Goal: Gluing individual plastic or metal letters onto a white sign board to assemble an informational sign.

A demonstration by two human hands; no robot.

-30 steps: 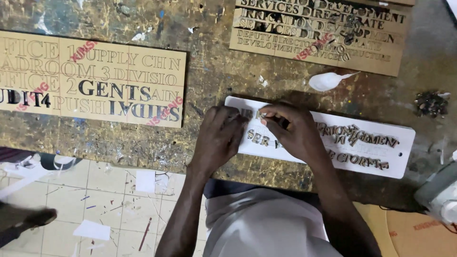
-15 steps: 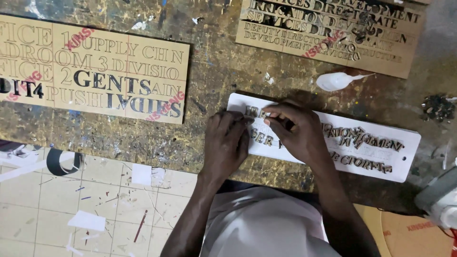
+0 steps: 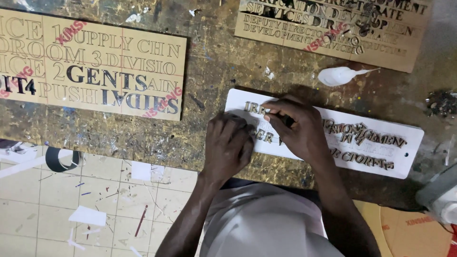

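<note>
A white rectangular sign plate (image 3: 404, 147) lies on the scarred, paint-flecked workbench (image 3: 214, 62), slanting a little down toward the right, just in front of the person. Small brown cut-out letters (image 3: 364, 135) sit on it in rows; those at the right end look loosely heaped and overlapping. Both hands rest on the plate's left half. The left hand (image 3: 228, 145) lies palm down with its fingers curled and pressed close together on the plate's lower left part, its fingertips beside a short row of letters. The right hand (image 3: 297, 126) is just beside it, almost touching, fingers bunched with thumb and forefinger pinched together at the upper row of letters; whether a letter sits between them I cannot tell.

Beyond the plate, a small white squeeze tube (image 3: 340, 75) lies on the bench. A tan board with letters cut out (image 3: 95, 66) lies to the left, and a second tan cut-out board (image 3: 333, 28) lies at the far right. Below the bench edge, a tiled floor (image 3: 38, 214) carries paper scraps and a roll of black tape (image 3: 62, 159).
</note>
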